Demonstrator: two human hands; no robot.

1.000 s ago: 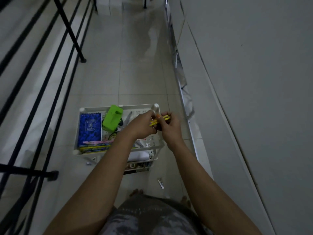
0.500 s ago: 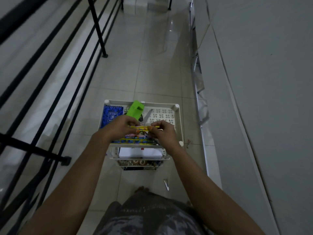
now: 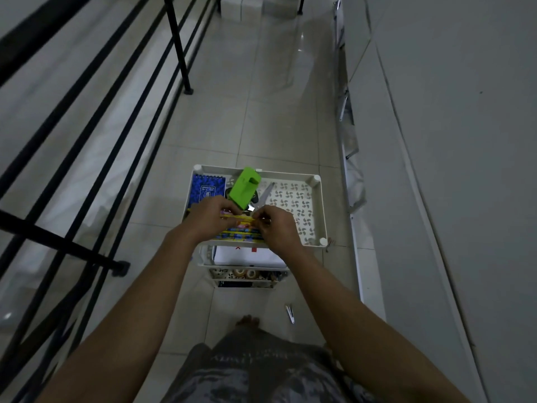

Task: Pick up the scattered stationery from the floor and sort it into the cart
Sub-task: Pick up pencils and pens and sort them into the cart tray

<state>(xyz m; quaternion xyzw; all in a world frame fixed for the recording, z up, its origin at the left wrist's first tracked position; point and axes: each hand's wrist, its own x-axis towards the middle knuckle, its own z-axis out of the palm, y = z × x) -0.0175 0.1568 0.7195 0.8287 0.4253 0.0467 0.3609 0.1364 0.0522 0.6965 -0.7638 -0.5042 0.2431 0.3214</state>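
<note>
A white tiered cart stands on the tiled floor in front of me. Over its top tray, my left hand and my right hand each pinch one end of a bunch of yellow pencils, held level. Beneath the pencils lie more colourful pencils along the tray's near edge. The tray also holds a blue notebook, a green stapler and scissors. Lower shelves hold white paper and tape rolls.
A black railing runs along my left; a grey wall runs along my right. A small metal clip lies on the floor near my bare foot. A tiny item lies by the cart's right corner.
Both hands moved from the tray's right rim to its near left edge, turning the yellow pencils level and lowering them toward the pencils lying there. My view shifted so the cart looks centred.
</note>
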